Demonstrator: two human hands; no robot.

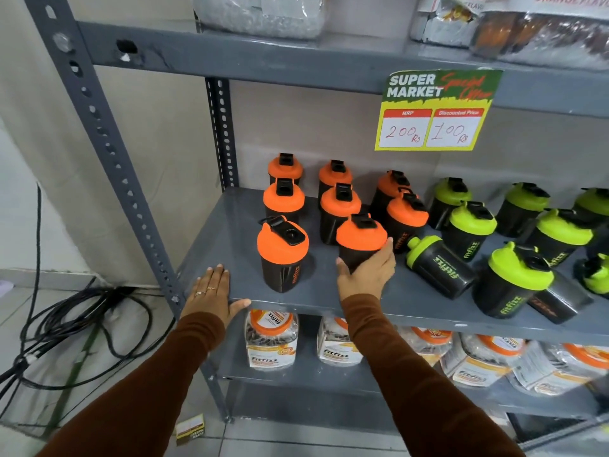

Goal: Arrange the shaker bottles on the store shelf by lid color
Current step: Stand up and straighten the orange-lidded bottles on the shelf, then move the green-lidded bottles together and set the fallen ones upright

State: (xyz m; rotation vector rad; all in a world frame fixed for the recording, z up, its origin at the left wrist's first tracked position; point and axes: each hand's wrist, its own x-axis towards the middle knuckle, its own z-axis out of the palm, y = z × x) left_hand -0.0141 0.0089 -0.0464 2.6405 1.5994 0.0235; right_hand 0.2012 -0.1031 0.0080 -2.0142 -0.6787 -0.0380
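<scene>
Closest in, two arms in brown sleeves reach up to the grey metal shelf (230,225). The left hand (211,296) lies flat and open on the shelf's front edge, palm down, thumb hooked under the lip, rings on two fingers; its grip holds nothing. The right hand (367,273) has its grip wrapped around the black body of an orange-lidded shaker bottle (361,240), thumb on the left side, fingers curled round the right, the bottle upright on the shelf.

Just left of it stands another orange-lidded shaker (282,255), alone near the front, its black flip cap open. Right of the hand, a green-lidded shaker (440,263) lies on its side, lid pointing left toward the orange group. Beside that, a green-lidded bottle (512,282) stands near the front edge, and a black shaker body with orange lettering (560,305) lies tipped over against it.

Further back, six more orange-lidded shakers (339,206) stand in three short columns on the left half of the shelf, and the other green-lidded shakers (473,222) fill the right half.

Above them a yellow price sign (435,110) hangs from the next shelf up. On the shelf below sit clear jars with orange lids (271,338). Black cables (82,321) trail across the floor at the left.
</scene>
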